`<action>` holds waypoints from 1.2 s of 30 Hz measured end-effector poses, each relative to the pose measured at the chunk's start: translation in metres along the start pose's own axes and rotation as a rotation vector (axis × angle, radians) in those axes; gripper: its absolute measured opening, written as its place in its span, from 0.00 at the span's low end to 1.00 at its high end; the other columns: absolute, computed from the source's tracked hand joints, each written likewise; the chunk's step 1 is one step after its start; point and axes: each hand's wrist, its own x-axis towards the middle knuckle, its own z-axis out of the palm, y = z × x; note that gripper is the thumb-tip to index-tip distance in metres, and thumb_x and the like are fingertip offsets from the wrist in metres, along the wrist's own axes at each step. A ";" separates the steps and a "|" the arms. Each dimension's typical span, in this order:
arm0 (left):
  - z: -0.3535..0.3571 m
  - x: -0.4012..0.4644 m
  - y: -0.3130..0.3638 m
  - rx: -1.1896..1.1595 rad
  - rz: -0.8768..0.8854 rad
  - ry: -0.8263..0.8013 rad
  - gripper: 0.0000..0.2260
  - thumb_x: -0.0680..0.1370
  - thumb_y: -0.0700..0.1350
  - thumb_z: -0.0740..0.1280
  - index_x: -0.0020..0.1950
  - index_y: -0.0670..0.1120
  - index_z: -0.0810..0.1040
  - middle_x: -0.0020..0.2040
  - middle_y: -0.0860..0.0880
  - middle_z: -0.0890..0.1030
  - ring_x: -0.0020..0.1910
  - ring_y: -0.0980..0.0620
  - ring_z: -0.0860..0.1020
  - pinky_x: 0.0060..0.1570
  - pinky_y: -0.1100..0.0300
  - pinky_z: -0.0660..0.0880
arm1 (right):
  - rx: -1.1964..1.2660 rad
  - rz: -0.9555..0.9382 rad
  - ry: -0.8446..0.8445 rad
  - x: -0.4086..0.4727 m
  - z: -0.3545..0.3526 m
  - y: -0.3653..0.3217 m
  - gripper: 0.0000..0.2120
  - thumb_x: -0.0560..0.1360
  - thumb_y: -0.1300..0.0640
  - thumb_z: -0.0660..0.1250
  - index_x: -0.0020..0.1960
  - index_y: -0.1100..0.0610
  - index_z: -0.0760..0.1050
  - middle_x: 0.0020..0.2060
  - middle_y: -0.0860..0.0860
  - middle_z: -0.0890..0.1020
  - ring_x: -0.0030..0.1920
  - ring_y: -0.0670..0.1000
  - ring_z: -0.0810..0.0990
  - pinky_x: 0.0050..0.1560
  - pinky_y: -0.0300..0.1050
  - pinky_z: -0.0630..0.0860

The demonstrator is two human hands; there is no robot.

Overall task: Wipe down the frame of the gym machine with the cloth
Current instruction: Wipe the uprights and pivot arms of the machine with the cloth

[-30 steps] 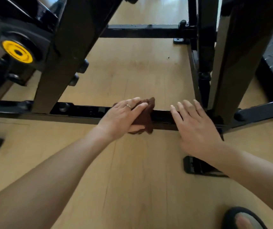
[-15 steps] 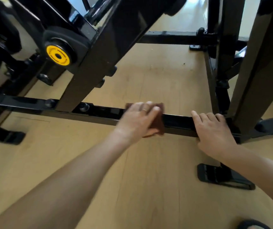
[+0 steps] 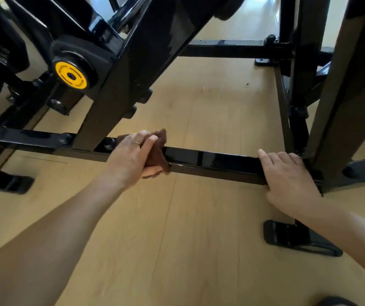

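left hand [image 3: 133,159] clamped on brown cloth [image 3: 157,151] | right hand [image 3: 287,180] flat, empty, bracing crossbar [image 3: 210,161] | firm pressure advised toward right hand

Light wood-plank floor [image 3: 210,111] with faint seams running away from the viewer. Small dark specks [image 3: 247,84] lie on it. Bright daylight glare [image 3: 259,9] falls on the far floor, possibly from a window.
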 end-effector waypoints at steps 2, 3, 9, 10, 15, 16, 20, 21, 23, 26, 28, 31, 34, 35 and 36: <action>0.006 0.004 0.029 0.060 0.031 0.007 0.36 0.74 0.61 0.72 0.75 0.47 0.64 0.74 0.43 0.66 0.71 0.41 0.68 0.74 0.44 0.65 | 0.008 -0.003 -0.007 -0.001 0.000 -0.001 0.44 0.73 0.57 0.73 0.82 0.56 0.51 0.69 0.50 0.73 0.72 0.53 0.69 0.80 0.54 0.57; 0.009 0.009 0.050 0.080 0.082 0.017 0.35 0.76 0.62 0.70 0.76 0.48 0.63 0.75 0.43 0.66 0.72 0.41 0.67 0.74 0.44 0.64 | 0.003 -0.003 0.001 -0.002 0.000 -0.002 0.45 0.73 0.57 0.73 0.82 0.56 0.50 0.69 0.50 0.72 0.72 0.53 0.68 0.80 0.54 0.57; 0.021 0.053 0.212 0.090 0.381 0.038 0.33 0.80 0.59 0.65 0.79 0.45 0.60 0.78 0.39 0.64 0.73 0.37 0.67 0.76 0.45 0.59 | 0.077 0.002 0.160 -0.016 0.003 0.003 0.45 0.71 0.64 0.77 0.81 0.65 0.56 0.76 0.61 0.67 0.78 0.60 0.64 0.80 0.57 0.57; 0.021 0.057 0.225 0.091 0.402 0.036 0.33 0.81 0.59 0.65 0.80 0.45 0.58 0.78 0.39 0.63 0.74 0.37 0.66 0.77 0.45 0.59 | 0.081 0.010 0.190 -0.021 0.004 0.004 0.44 0.71 0.65 0.77 0.80 0.67 0.57 0.77 0.64 0.66 0.78 0.62 0.64 0.79 0.59 0.60; 0.014 0.053 0.161 -0.007 0.484 0.042 0.32 0.81 0.60 0.65 0.80 0.47 0.62 0.78 0.44 0.64 0.74 0.42 0.69 0.73 0.49 0.65 | 0.131 0.010 0.199 -0.043 0.007 -0.001 0.44 0.72 0.71 0.68 0.83 0.63 0.50 0.81 0.63 0.56 0.82 0.61 0.54 0.80 0.58 0.59; 0.012 0.049 0.138 -0.035 0.457 0.024 0.32 0.80 0.60 0.66 0.79 0.47 0.64 0.78 0.45 0.65 0.73 0.42 0.70 0.72 0.49 0.67 | 0.149 -0.003 0.199 -0.049 0.007 0.001 0.44 0.72 0.71 0.68 0.83 0.63 0.52 0.81 0.62 0.57 0.82 0.59 0.55 0.80 0.56 0.60; 0.012 0.041 0.092 -0.014 0.363 0.026 0.31 0.78 0.59 0.68 0.76 0.44 0.69 0.75 0.43 0.69 0.67 0.39 0.75 0.66 0.44 0.73 | 0.472 -0.031 0.318 -0.088 -0.004 0.028 0.30 0.73 0.67 0.68 0.75 0.58 0.70 0.74 0.51 0.71 0.72 0.49 0.72 0.71 0.44 0.72; 0.014 0.039 0.099 -0.004 0.346 0.055 0.31 0.77 0.59 0.68 0.75 0.42 0.71 0.73 0.42 0.71 0.66 0.37 0.76 0.65 0.43 0.74 | 0.542 -0.001 0.384 -0.097 -0.011 0.036 0.25 0.73 0.65 0.68 0.70 0.55 0.73 0.69 0.47 0.73 0.66 0.43 0.75 0.66 0.36 0.73; 0.017 0.035 0.122 -0.020 0.340 0.102 0.29 0.77 0.57 0.67 0.71 0.39 0.74 0.71 0.39 0.74 0.65 0.35 0.76 0.66 0.40 0.73 | 0.700 0.148 0.501 -0.105 -0.028 0.048 0.18 0.73 0.61 0.68 0.61 0.51 0.71 0.58 0.43 0.74 0.58 0.38 0.75 0.58 0.28 0.73; 0.009 0.033 0.165 -0.264 0.358 0.109 0.22 0.80 0.56 0.62 0.70 0.45 0.75 0.69 0.45 0.77 0.65 0.42 0.77 0.66 0.45 0.75 | 1.041 0.454 0.563 -0.089 -0.053 0.057 0.12 0.78 0.53 0.60 0.61 0.46 0.71 0.56 0.37 0.76 0.58 0.36 0.76 0.56 0.36 0.75; -0.007 0.039 0.196 -0.773 0.186 0.014 0.16 0.82 0.55 0.62 0.68 0.52 0.74 0.60 0.50 0.82 0.54 0.48 0.84 0.55 0.47 0.82 | 1.263 0.510 0.525 -0.070 -0.070 0.057 0.15 0.82 0.51 0.55 0.67 0.43 0.72 0.62 0.38 0.78 0.63 0.38 0.76 0.66 0.45 0.73; -0.045 0.052 0.246 -1.558 -0.090 -0.060 0.07 0.85 0.53 0.61 0.61 0.56 0.75 0.50 0.49 0.85 0.46 0.50 0.86 0.49 0.49 0.83 | 1.507 0.522 0.416 -0.042 -0.091 0.047 0.17 0.85 0.43 0.51 0.66 0.38 0.76 0.59 0.37 0.83 0.62 0.38 0.78 0.62 0.45 0.71; -0.088 0.055 0.278 -1.824 -0.230 0.098 0.04 0.84 0.58 0.61 0.54 0.64 0.75 0.53 0.54 0.84 0.51 0.54 0.84 0.58 0.48 0.80 | 1.637 0.584 0.373 -0.028 -0.096 0.037 0.21 0.84 0.38 0.52 0.64 0.45 0.79 0.55 0.45 0.86 0.59 0.46 0.83 0.66 0.52 0.74; -0.100 0.053 0.284 -1.862 -0.226 0.172 0.04 0.84 0.58 0.60 0.53 0.65 0.75 0.52 0.56 0.83 0.51 0.57 0.83 0.58 0.50 0.80 | 1.640 0.593 0.376 -0.026 -0.097 0.034 0.22 0.84 0.38 0.52 0.65 0.47 0.78 0.56 0.48 0.86 0.61 0.49 0.82 0.69 0.55 0.73; -0.110 0.050 0.287 -1.874 -0.195 0.265 0.04 0.84 0.57 0.60 0.53 0.66 0.74 0.51 0.58 0.82 0.50 0.60 0.83 0.57 0.56 0.80 | 1.633 0.601 0.384 -0.025 -0.097 0.032 0.23 0.84 0.38 0.52 0.65 0.48 0.78 0.57 0.49 0.86 0.61 0.50 0.82 0.69 0.56 0.73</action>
